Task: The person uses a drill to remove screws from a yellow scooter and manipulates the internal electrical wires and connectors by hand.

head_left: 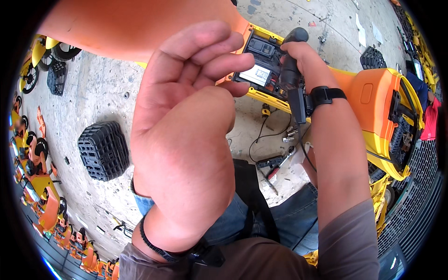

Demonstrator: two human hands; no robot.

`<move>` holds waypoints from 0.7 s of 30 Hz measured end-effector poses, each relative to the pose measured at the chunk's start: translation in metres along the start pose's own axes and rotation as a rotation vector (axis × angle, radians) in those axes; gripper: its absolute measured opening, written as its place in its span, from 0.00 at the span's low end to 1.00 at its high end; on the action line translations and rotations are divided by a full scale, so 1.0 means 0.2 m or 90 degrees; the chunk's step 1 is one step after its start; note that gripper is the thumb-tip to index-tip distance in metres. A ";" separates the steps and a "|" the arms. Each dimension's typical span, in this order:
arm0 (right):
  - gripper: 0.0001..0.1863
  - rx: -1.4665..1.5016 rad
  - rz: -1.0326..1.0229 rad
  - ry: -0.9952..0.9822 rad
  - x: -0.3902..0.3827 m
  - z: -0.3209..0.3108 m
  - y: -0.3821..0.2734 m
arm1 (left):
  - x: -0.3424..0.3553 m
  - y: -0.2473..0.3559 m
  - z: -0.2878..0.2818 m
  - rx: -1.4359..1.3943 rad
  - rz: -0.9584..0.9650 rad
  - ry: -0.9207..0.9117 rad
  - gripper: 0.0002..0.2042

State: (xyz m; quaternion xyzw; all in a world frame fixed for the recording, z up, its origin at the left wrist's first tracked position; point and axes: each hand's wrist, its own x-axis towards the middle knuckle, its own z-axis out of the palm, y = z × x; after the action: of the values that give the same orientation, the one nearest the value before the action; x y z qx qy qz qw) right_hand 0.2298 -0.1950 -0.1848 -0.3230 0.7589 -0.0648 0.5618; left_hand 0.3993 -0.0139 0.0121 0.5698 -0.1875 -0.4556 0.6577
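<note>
My left hand (186, 112) is raised close in front of me, palm showing, fingers loosely bent and apart, with nothing in it. My right hand (303, 56) is wrapped round a black power tool (290, 70) that looks like a cordless driver; its working tip is hidden. The tool is over the right side of an open compartment in a yellow and orange scooter (368, 91). Inside that compartment are a black module (260, 47) and a silver box with a white label (255, 74). My left fingers cover part of its near left edge from view.
A black plastic crate (103, 150) stands on the concrete floor at left. Below the scooter lie a black cable (266, 136), metal sockets (289, 134) and hand tools (275, 168). Several orange and yellow scooters (49, 210) line the far left. Another person in red (431, 119) is at far right.
</note>
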 end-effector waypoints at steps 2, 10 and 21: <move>0.18 -0.105 -0.006 0.026 0.12 -0.01 -0.02 | 0.09 0.02 -0.11 -0.049 -0.068 -0.033 0.29; 0.17 -0.084 -0.013 0.022 0.19 -0.12 0.05 | 0.12 0.01 -0.20 -0.068 -0.052 -0.071 0.28; 0.12 -0.271 -0.094 -0.036 0.22 -0.23 0.05 | 0.13 0.00 -0.23 -0.137 -0.064 -0.097 0.29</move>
State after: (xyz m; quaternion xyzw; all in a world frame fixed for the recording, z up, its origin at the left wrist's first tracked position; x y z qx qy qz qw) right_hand 0.1773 -0.2253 -0.2086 -0.4909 0.7135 0.0650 0.4956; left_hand 0.4491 -0.0086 -0.0081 0.4681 -0.1583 -0.5472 0.6755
